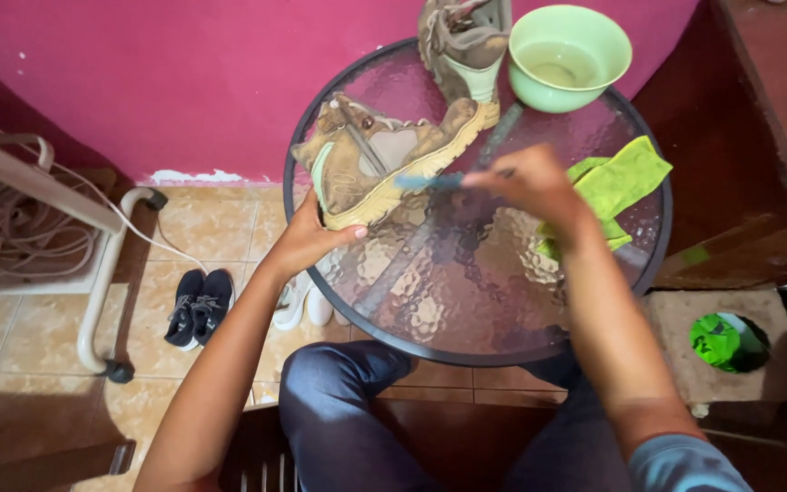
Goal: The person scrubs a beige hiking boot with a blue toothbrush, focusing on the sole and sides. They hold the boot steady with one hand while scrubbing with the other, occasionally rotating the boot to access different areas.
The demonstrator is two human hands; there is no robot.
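Round glass surface (466,301), textured top, dark rim. Person seated at its 6 o'clock edge, knees in blue jeans under it.

Left hand (307,239): at the surface's 9 o'clock side, fingers wrapped closed on the heel end of a tan boot (384,159), thumb lying along the sole edge. Boot lies on its side on the glass, sole facing the person, toe pointing toward 2 o'clock.

Right hand (530,182): just right of centre, fingers pinched closed on a blue brush (430,181), motion-blurred. Brush points toward 9 o'clock, its far end against the boot sole near the toe. Exact contact spot hard to tell through the blur.

2nd tan boot (463,41) stands at 12 o'clock, partly cut off by the frame top. Green bowl (569,56) at 1 o'clock, just beside that boot, holding cloudy liquid. Green cloth (614,187) at 3 o'clock, crumpled, partly behind the right wrist.

Floor: tan tiles. Black sneakers (198,305), 1 pair, left of the surface; white shoes (307,305) partly under its rim. White tube frame (93,273) and cables far left. Magenta wall (184,82) behind. Green item (717,342) on the mat at lower right.
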